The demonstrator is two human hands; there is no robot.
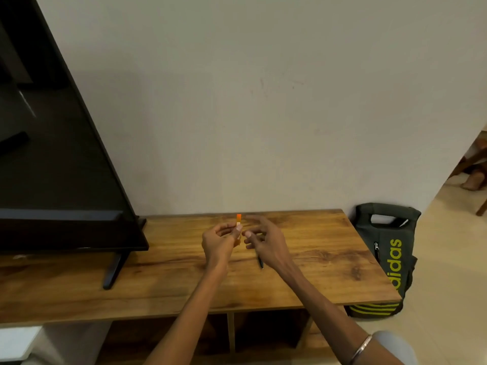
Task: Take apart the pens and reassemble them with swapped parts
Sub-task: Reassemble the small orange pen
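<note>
Left hand (220, 239): grip clamped on orange pen (238, 227), thumb and fingers pinching its lower half; pen held roughly upright above the wooden counter (316, 259), orange top end poking out above the fingertips. Right hand (263, 242): just beside the left, fingers spread apart and loosely curled, holding nothing, thumb tip near the orange pen but contact cannot be told. Dark pen (260, 262) lies on the counter below the right hand, partly hidden under the wrist. Metal bangle (361, 349) on right forearm. Television (52, 154) stands on the counter's left; dark backpack (387, 256) on the floor past its right end.
</note>
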